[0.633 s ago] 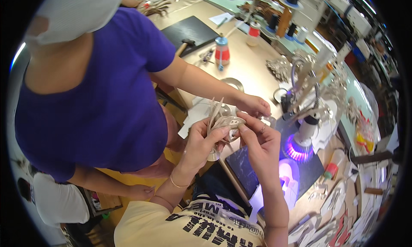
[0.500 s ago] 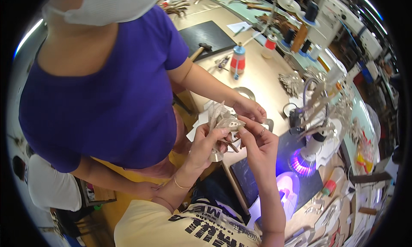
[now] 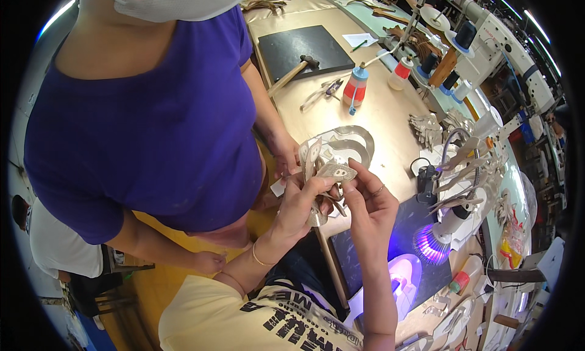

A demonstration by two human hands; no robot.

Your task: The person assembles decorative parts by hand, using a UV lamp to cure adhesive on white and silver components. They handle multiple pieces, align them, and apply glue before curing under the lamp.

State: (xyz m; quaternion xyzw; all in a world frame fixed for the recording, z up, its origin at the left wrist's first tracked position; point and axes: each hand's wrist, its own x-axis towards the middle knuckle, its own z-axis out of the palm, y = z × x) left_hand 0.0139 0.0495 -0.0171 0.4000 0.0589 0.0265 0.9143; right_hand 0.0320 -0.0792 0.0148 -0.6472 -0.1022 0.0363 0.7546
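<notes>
My left hand [image 3: 297, 209] is closed round a bunch of small, flat beige-grey shoe-upper pieces [image 3: 312, 156], which fan upward from the fingers. One piece with small holes [image 3: 337, 172] lies across the top of the bunch, under my left thumb. My right hand [image 3: 373, 208] pinches the right end of this piece between thumb and fingers. Just beyond my hands, curved white-and-grey pieces [image 3: 361, 138] lie on the table, partly hidden by the bunch. A co-worker's hand [image 3: 284, 156] is close by on the left, near a white scrap [image 3: 278, 187].
The co-worker in purple stands at left, the other hand [image 3: 210, 262] near my left forearm. On the table [image 3: 384, 122] are a hammer [image 3: 292, 74], a black board [image 3: 304, 49], and a red-and-blue bottle [image 3: 355, 89]. A glowing lamp [image 3: 432, 236] and hanging pieces [image 3: 466, 168] stand at right.
The co-worker's hand has drawn back left from beyond my hands. The curved pieces on the table show more fully now. My hands keep their hold, and the view has shifted slightly.
</notes>
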